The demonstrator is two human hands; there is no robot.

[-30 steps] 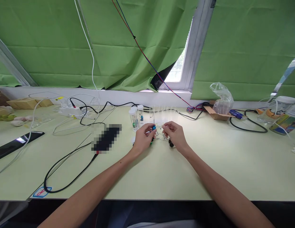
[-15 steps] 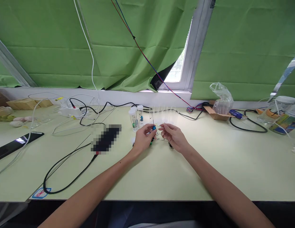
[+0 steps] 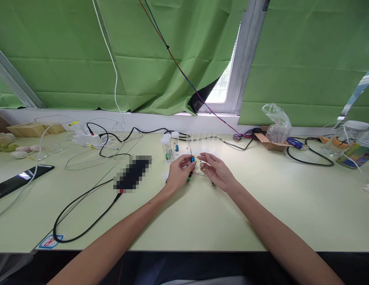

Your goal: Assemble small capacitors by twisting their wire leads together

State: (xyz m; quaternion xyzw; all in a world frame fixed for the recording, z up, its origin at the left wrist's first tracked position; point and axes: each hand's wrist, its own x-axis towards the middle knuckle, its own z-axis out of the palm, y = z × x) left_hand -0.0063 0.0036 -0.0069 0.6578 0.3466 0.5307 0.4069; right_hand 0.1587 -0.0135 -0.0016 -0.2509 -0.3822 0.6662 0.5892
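My left hand (image 3: pixel 177 174) is closed in a pinch on a small blue part (image 3: pixel 192 159) with thin wire legs, held just above the pale green table (image 3: pixel 184 221). My right hand (image 3: pixel 216 171) sits close beside it on the right, fingers curled and pinched near the part's wire; what it holds is too small to name. Small green and black parts (image 3: pixel 188 179) lie under the hands, partly hidden. Two clear vials with white caps (image 3: pixel 167 149) stand just behind my left hand, holding green and blue parts.
A blurred black object (image 3: pixel 132 173) with a black cable (image 3: pixel 83 209) lies to the left. A dark phone (image 3: pixel 20 180) rests at far left. White power strip and cables (image 3: pixel 89 138) are behind. A cardboard box with plastic bag (image 3: pixel 275 132) and jars (image 3: pixel 350 138) stand right.
My right hand has shifted slightly left and closer to the blue part, with its fingers loosening a little. My left hand has stayed put.
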